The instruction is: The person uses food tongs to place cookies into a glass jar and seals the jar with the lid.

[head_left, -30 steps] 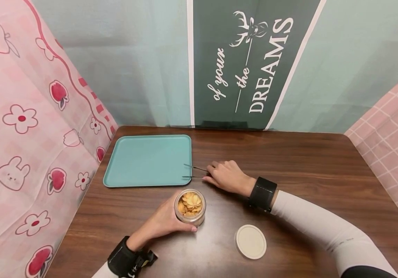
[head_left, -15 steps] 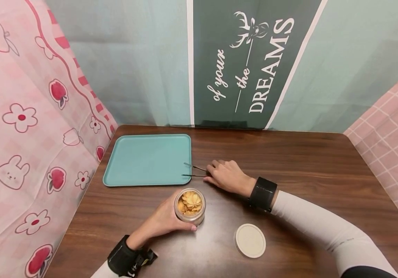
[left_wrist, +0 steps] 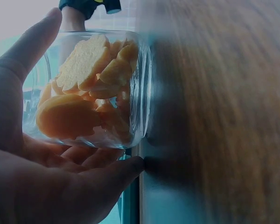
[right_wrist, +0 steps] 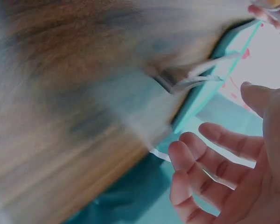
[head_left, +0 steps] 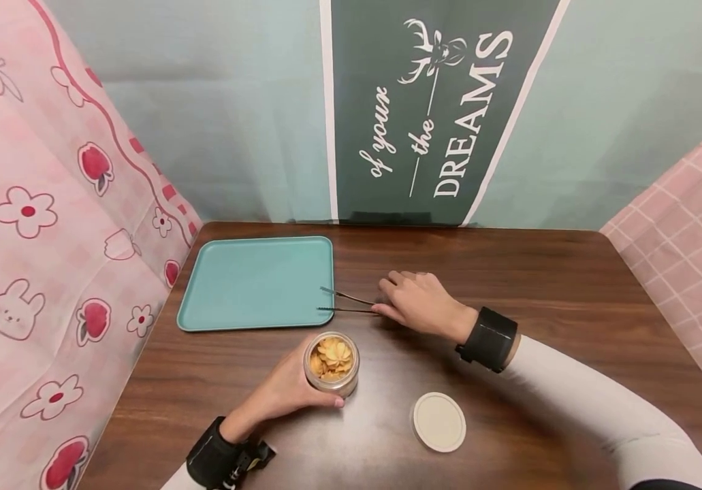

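Observation:
My left hand [head_left: 289,384] curls round a clear glass jar [head_left: 347,386] that stands upright on the table, uncapped. Pale golden flower-shaped cookies [head_left: 334,355] fill it, and the left wrist view shows them through the glass wall [left_wrist: 141,88]. A pair of thin metal tongs [head_left: 353,311] lies with its tips over the right edge of the teal tray [head_left: 252,279]. Beside the handle end is my right hand [head_left: 421,303]. In the right wrist view its relaxed fingers [right_wrist: 214,135] hold nothing, and the tongs [right_wrist: 196,83] lie apart from them.
A round cream-coloured lid [head_left: 439,422] lies on the brown wooden table [head_left: 510,272], right of the jar. Behind the table hangs a green curtain [head_left: 234,136] with lettering; pink patterned cloth [head_left: 50,272] hangs at the left and more at the right.
My right hand has drawn back to the right, away from the tongs' handle end, letting go of them. The tongs stay at the tray's edge. The left hand still holds the jar.

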The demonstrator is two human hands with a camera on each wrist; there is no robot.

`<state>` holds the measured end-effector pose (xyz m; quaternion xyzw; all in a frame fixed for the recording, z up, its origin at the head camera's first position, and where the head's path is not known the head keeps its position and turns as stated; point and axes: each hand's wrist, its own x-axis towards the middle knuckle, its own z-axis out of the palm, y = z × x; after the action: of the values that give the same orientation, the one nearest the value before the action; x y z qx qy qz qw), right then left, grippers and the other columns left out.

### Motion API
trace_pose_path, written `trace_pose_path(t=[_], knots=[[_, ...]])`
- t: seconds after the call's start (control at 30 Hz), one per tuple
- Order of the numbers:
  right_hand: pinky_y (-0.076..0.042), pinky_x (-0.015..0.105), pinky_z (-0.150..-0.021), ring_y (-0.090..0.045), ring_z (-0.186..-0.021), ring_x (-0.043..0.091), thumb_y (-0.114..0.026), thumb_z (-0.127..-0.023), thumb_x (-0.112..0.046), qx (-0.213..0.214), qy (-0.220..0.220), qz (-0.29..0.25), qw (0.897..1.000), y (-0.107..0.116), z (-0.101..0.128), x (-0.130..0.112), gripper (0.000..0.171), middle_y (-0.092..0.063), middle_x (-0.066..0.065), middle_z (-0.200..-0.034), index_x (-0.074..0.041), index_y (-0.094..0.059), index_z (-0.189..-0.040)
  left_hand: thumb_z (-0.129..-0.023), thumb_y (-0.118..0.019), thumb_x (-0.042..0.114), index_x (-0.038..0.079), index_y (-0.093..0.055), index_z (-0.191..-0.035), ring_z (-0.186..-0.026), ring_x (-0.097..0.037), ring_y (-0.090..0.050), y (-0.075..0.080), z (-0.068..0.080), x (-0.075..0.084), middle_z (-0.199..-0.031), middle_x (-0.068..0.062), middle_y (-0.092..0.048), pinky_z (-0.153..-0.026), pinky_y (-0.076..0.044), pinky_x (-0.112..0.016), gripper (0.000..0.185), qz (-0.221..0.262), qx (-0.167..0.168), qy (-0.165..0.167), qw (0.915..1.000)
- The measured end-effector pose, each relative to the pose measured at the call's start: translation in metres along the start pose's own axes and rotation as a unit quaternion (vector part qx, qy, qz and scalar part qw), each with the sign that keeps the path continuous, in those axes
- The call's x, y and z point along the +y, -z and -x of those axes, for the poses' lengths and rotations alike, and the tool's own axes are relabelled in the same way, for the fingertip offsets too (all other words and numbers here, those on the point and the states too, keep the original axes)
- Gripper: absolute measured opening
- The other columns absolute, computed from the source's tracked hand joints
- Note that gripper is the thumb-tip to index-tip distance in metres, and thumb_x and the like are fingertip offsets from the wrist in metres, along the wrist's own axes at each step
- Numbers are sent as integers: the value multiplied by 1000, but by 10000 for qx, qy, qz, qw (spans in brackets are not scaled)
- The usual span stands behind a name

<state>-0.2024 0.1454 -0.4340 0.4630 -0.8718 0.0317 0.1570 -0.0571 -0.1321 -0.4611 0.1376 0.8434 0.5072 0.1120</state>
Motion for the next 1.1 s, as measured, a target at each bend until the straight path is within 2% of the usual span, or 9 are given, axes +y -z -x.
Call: trace_pose_path(t=[0.23,0.4,0.67,0.77,0.93,1.0,1.1], knots=[[-50,38,-49,-61,-67,22,-75,-96,-50,131,294,76,9995,24,18,-7,40,-56,3,-81,-11,-67,-96,-65,-103,37,8,-46,-154,-127,-23,-61,1,3,-1,-139,-3,-63,-111,-47,-49,109,-146,77,24,9999],[-52,37,-52,-64,-75,21,-78,-92,-54,-48,563,-166,9983,42,36,-20,48,-61,2,-90,-11,-72,-113,-65,-103,34,8,-46,-154,-127,-24,-61,1,4,0,-138,-4,-64,-111,-47,-50,108,-129,102,3,9999],[-58,38,-62,-68,-93,23,-72,-92,-65,-718,772,-305,9940,61,66,-46,67,-66,3,-109,-13,-69,-133,-65,-103,34,6,-46,-154,-125,-25,-62,-2,5,-2,-137,-5,-64,-110,-47,-51,109,-182,100,25,9998],[-60,39,-68,-67,-103,23,-67,-92,-71,-1108,751,-479,9898,64,80,-55,75,-66,4,-118,-15,-65,-141,-65,-103,33,7,-47,-153,-125,-24,-62,-3,6,-3,-137,-4,-64,-110,-47,-51,108,-166,92,26,9998],[-61,44,-78,-62,-116,23,-56,-89,-84,-1921,674,-911,9748,64,104,-68,88,-62,4,-132,-20,-56,-151,-64,-103,33,9,-48,-152,-125,-24,-62,-5,6,-3,-135,-3,-65,-110,-47,-49,106,-164,58,-9,9998],[-60,45,-77,-61,-117,22,-55,-87,-87,-2178,643,-1037,9683,64,112,-71,92,-60,3,-135,-23,-53,-154,-64,-103,33,10,-48,-151,-124,-23,-62,-6,5,-3,-135,-3,-65,-110,-47,-49,106,-160,57,-58,9998],[-59,42,-71,-58,-120,21,-61,-85,-85,-2464,589,-1209,9598,63,120,-74,94,-56,2,-140,-27,-48,-157,-64,-103,33,10,-49,-151,-124,-23,-62,-6,4,-3,-134,-2,-65,-110,-47,-49,105,-185,51,-119,9997]])
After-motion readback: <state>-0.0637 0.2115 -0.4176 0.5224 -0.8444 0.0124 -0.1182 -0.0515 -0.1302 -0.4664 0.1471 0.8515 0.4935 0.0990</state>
